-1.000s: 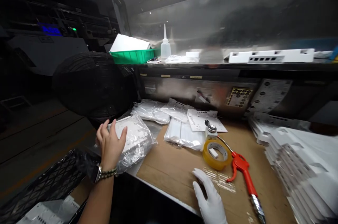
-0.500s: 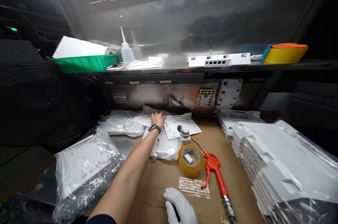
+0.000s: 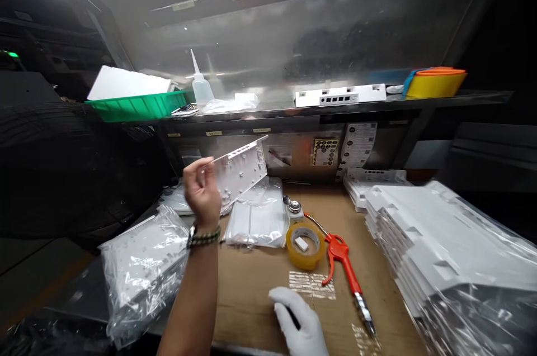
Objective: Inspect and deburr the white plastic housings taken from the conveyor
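White plastic casing panel (image 3: pixel 243 170) is tilting in the air above your cardboard-covered bench (image 3: pixel 247 294), where a red air blow gun (image 3: pixel 350 276) is lying. Your left hand (image 3: pixel 203 193) is pinching the panel's left edge; your gloved right hand (image 3: pixel 298 319) is curving near the gun, its grip spread. A yellow tape roll (image 3: pixel 306 262) is encircling a small white block (image 3: pixel 301 243).

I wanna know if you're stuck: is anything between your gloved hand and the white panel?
Only the flat bagged white pieces, lying on the cardboard between the right hand and the white panel raised in the left hand. They look low enough to reach over. The tape roll is off to the side.
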{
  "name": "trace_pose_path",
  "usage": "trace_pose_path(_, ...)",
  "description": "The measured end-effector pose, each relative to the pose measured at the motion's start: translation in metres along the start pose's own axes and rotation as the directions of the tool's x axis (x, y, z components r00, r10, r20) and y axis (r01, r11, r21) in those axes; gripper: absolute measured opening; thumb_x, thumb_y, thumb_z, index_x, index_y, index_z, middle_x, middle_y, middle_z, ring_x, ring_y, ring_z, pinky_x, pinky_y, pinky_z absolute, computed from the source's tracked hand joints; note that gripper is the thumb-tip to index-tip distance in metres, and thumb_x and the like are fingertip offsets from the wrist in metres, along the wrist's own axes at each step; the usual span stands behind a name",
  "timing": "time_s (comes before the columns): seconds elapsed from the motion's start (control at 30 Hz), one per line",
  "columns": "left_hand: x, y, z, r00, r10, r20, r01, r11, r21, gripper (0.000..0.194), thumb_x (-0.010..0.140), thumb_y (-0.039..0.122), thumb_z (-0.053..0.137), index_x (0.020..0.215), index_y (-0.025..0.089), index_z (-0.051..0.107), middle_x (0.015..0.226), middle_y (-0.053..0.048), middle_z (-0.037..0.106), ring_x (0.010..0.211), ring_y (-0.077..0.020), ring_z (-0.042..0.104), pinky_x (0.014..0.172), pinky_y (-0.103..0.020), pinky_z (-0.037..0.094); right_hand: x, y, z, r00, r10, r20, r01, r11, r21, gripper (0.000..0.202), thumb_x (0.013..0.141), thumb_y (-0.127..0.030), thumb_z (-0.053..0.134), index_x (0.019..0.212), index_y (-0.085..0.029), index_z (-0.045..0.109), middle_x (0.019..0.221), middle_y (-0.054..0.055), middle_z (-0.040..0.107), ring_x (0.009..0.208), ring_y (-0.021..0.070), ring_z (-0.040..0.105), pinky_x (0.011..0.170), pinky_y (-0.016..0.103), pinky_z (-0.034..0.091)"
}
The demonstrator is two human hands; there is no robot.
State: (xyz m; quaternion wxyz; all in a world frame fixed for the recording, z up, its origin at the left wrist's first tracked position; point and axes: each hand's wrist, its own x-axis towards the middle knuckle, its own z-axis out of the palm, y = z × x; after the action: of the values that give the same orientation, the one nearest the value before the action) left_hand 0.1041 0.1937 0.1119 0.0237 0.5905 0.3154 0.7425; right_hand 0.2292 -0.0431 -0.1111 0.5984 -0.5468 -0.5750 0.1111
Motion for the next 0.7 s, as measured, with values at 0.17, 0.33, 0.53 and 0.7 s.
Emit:
trace_pose_path(0.17,-0.029,0.045,-0.098,0.995,0.089,-0.038,-0.097,0.947,-0.306,0.016,0.090,0.026,0.074,0.100,0.022,0.063,0.092,-0.001,0.071,0.088,-0.0215,0.071,0.090,-0.045,0.058,0.048,-0.042,-0.043,0.953,0.256,-0.163,-0.236,0.963,0.132,0.053,0.095,-0.040,0.067,0.146,-0.026,0.059,0.146,0.011,0.063,0.132,0.0266,0.063,0.110,0.041,0.054)
trace_pose_path(0.33,-0.079,0.061,-0.147,0.994,0.092,0.065,-0.056,0.906,-0.420,0.015,0.092,0.028,0.073,0.097,0.027,0.059,0.084,0.004,0.067,0.077,-0.0204,0.069,0.076,-0.042,0.062,0.082,-0.080,-0.074,0.939,0.288,0.190,-0.332,0.904,0.270,0.043,0.088,-0.041,0.077,0.127,-0.023,0.072,0.125,0.008,0.074,0.113,0.0249,0.071,0.100,0.037,0.059)
trace_pose_path(0.53,-0.122,0.072,-0.158,0.850,-0.455,0.266,0.526,0.697,-0.488,0.045,0.101,0.056,0.055,0.139,0.032,0.059,0.157,-0.005,0.052,0.143,-0.0295,0.052,0.125,-0.049,0.035,0.057,-0.086,-0.069,0.975,0.127,0.184,-0.192,0.897,0.398,0.023,0.087,-0.036,0.079,0.107,-0.023,0.078,0.101,0.005,0.079,0.094,0.0220,0.074,0.089,0.035,0.060)
trace_pose_path(0.7,-0.140,0.083,-0.152,0.743,-0.584,0.327,0.664,0.581,-0.470,0.075,0.097,0.078,0.029,0.142,0.028,0.061,0.156,-0.006,0.053,0.154,-0.0323,0.034,0.129,-0.052,0.024,0.048,-0.078,-0.068,0.991,0.109,0.076,-0.131,0.899,0.417,0.030,0.083,-0.043,0.082,0.107,-0.026,0.078,0.106,0.006,0.078,0.096,0.0255,0.075,0.090,0.039,0.060)
